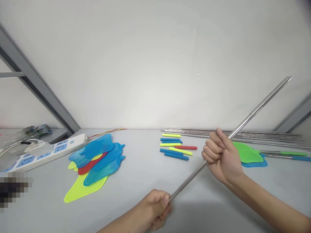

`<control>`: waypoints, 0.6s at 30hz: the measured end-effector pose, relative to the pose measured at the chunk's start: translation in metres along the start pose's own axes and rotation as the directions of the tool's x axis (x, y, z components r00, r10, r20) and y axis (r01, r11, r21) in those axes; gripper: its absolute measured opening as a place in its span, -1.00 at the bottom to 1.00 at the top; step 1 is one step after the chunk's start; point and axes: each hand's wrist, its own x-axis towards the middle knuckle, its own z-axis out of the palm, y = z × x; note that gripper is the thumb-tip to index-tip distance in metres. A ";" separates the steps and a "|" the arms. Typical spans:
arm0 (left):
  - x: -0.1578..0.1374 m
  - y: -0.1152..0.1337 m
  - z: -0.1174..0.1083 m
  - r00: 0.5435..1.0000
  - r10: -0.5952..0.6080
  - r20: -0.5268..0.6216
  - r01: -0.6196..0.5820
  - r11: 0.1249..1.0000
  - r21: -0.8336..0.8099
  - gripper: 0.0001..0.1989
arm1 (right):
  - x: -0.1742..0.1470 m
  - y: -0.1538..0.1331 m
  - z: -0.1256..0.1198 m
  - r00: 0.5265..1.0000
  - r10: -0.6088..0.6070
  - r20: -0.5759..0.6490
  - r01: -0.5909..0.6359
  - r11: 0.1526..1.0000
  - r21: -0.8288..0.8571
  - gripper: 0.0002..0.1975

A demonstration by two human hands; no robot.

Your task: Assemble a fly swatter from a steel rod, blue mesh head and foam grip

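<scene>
A telescopic metal rod (263, 103) slants across the view from lower left to upper right, held above the table. My left hand (157, 207) is closed round its thin lower end, which the fingers hide. Further up, my right hand (222, 155) wraps its fingers about the middle of the rod. The wide tube end points up and to the right, with nothing on it. Behind my right hand lie a green fly swatter (247, 152) and a blue fly swatter (255, 164), each with a metal rod and coloured handle.
Loose swatter heads (85, 189) in blue, yellow and red are piled at left. Several coloured handle sleeves (176, 154) lie mid-table. More metal rods (274, 134) rest along the wall. A power strip (52, 150) with a plug stands at far left, beside a grey metal frame (43, 87).
</scene>
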 end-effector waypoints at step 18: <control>-0.008 0.014 0.012 0.997 -0.020 -0.068 0.022 0.999 0.028 -0.48 | -0.004 0.011 0.001 0.999 0.037 -0.040 -0.036 0.999 0.038 -0.57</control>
